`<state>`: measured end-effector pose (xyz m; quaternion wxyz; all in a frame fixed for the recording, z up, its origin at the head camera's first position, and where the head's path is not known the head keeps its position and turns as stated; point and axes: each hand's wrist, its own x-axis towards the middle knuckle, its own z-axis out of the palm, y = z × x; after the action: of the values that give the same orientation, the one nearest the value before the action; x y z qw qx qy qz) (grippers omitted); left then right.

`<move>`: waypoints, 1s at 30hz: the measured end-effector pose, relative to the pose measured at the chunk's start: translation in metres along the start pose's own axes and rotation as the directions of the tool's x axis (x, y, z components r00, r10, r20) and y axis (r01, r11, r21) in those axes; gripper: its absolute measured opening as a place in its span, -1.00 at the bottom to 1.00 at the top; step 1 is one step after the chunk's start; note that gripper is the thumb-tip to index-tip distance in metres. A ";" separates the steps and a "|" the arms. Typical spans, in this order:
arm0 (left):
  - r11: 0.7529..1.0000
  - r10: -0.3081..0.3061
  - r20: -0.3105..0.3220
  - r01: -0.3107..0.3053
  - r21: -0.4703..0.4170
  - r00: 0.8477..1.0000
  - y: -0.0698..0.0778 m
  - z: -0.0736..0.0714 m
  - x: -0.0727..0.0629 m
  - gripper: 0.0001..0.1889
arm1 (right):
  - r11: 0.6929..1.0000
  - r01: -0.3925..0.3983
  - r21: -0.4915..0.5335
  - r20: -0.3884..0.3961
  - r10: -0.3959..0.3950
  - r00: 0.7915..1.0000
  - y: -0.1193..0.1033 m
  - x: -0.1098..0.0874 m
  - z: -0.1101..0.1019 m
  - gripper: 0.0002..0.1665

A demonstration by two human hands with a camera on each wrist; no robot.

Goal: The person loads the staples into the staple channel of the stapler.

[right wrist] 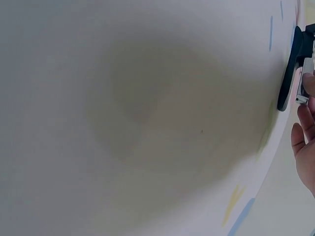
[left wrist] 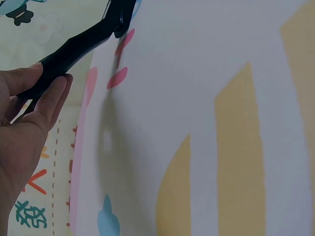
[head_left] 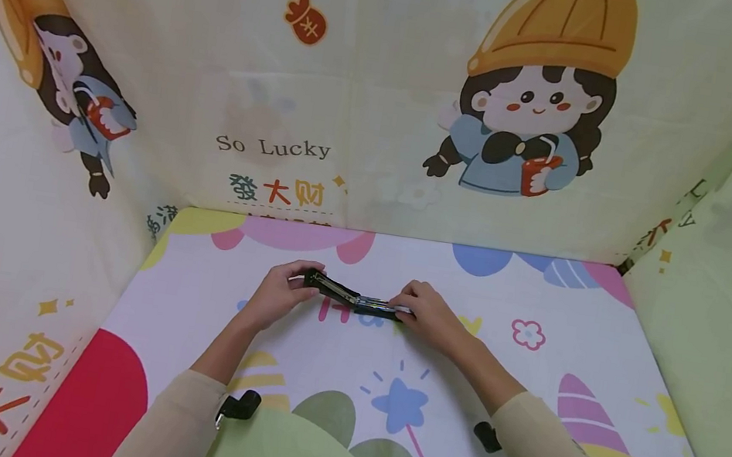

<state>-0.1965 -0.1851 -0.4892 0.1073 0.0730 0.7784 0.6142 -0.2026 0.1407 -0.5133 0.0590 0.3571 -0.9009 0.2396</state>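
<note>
A black stapler [head_left: 336, 288] is unfolded between the two hands, its long arms spread left and right and bent at the middle. My left hand [head_left: 280, 293] grips the end of the raised left arm, thumb on one side and fingers on the other, in the left wrist view too. My right hand [head_left: 427, 315] pinches the silvery metal magazine [right wrist: 306, 81] of the stapler at the right end. Below that metal strip runs the black base [right wrist: 290, 73], close over the table. Part of the right hand is cut off at the edge of the right wrist view.
A white table [head_left: 335, 349] with printed cartoon shapes lies under both hands. Patterned cloth walls [head_left: 383, 106] rise behind it and at both sides. Black straps or mounts [head_left: 241, 404] sit at the sleeve cuffs.
</note>
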 end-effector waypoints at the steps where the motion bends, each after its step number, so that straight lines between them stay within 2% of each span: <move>1: 1.000 -0.006 -0.001 0.006 -0.002 1.000 0.000 0.000 0.000 -0.48 | 1.000 0.005 -0.001 -0.004 -0.005 1.000 0.001 -0.001 -0.001 -0.74; 4: 1.000 -0.017 -0.001 0.017 -0.004 1.000 0.000 0.000 0.001 -0.48 | 1.000 0.016 -0.001 -0.018 -0.016 1.000 0.002 -0.003 -0.002 -0.73; 9: 1.000 0.003 0.003 -0.003 0.009 1.000 0.002 0.000 0.001 -0.47 | 0.999 0.036 -0.016 -0.043 -0.037 0.998 0.005 -0.007 -0.002 -0.73; 12: 1.000 0.008 0.003 -0.008 0.009 1.000 0.002 0.000 0.001 -0.48 | 1.000 0.024 -0.013 -0.031 -0.025 0.999 0.006 -0.009 -0.001 -0.74; 18: 1.000 0.003 0.002 -0.003 -0.003 1.000 0.001 0.001 0.000 -0.48 | 0.994 -0.104 0.042 0.029 0.102 0.994 0.005 -0.014 -0.005 -0.71; 23: 1.000 0.009 0.001 -0.009 0.006 1.000 0.001 0.001 -0.001 -0.48 | 0.972 -0.207 0.110 0.024 0.205 0.978 0.007 -0.022 -0.010 -0.57; 30: 1.000 -0.007 -0.002 0.007 0.013 1.000 0.002 0.000 -0.002 -0.47 | 0.961 -0.228 0.157 0.018 0.228 0.974 0.012 -0.032 -0.010 -0.51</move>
<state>-0.1948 -0.1847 -0.4876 0.1082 0.0706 0.7826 0.6089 -0.1879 0.1727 -0.5178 0.0024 0.2547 -0.9141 0.3156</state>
